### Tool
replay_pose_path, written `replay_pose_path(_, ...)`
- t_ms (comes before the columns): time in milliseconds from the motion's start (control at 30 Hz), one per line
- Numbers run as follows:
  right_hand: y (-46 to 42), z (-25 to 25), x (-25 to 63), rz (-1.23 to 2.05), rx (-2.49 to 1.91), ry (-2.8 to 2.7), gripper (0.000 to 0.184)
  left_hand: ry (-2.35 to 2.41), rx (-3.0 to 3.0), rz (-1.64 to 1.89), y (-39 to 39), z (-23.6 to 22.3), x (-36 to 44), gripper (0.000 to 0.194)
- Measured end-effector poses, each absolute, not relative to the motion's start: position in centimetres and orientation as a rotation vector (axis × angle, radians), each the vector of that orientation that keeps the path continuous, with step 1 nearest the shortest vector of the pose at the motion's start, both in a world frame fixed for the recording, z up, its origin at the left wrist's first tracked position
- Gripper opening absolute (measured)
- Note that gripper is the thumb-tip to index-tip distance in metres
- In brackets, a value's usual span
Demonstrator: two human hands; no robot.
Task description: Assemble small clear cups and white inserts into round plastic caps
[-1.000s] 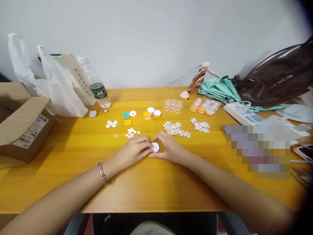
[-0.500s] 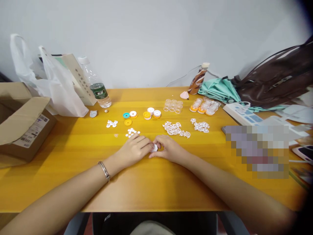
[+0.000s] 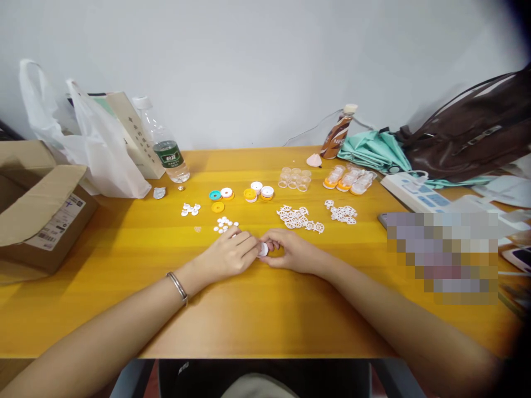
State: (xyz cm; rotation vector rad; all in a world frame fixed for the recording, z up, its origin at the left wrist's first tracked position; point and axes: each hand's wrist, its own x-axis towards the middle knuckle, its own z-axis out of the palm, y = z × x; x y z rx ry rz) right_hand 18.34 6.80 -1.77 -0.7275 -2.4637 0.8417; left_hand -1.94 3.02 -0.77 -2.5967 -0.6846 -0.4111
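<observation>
Between my hands, low over the table, is a small white round plastic piece (image 3: 264, 250), partly hidden by fingers. My right hand (image 3: 288, 251) pinches it between thumb and fingers. From the other side my left hand (image 3: 234, 253) is closed on it with bent fingers. Just beyond the left hand lie small white discs (image 3: 224, 223). Behind them are yellow, blue and white round pieces: a blue ring (image 3: 214, 195), a yellow disc (image 3: 218, 207) and a yellow-and-white stack (image 3: 250, 194). White spoked pieces (image 3: 296, 217) lie beyond the right hand.
Clear rings (image 3: 294, 178) and orange-based clear pieces (image 3: 350, 179) stand farther back. A cardboard box (image 3: 45, 221), plastic bag (image 3: 103, 149) and water bottle (image 3: 168, 149) are at left. A coffee bottle (image 3: 336, 135), green umbrella (image 3: 373, 149), power strip (image 3: 415, 190) and brown bag (image 3: 468, 132) are at right.
My left fingers have curled in more around the white round piece. The right thumb has drawn closer to it. The pieces on the table lie as before.
</observation>
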Motion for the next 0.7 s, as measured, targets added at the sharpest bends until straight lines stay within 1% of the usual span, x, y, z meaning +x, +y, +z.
replay_pose_path(300, 6.69, -1.09, 18.59, 0.890, -0.743, -2.482, 0.012, -0.586, -2.515, -0.358, 2.44, -0.46, -1.42, 0.013)
replay_pose_path(567, 6.73, -1.18, 18.45, 0.888, -0.758, -2.477, 0.013, -0.657, -2.550, -0.356, 2.64, -0.51, -1.52, 0.015)
replay_pose_path(700, 6.81, -1.17, 18.47, 0.903, -0.758, -2.478, 0.015, -0.763, -2.612, -0.436, 2.64, -0.96, -1.44, 0.015)
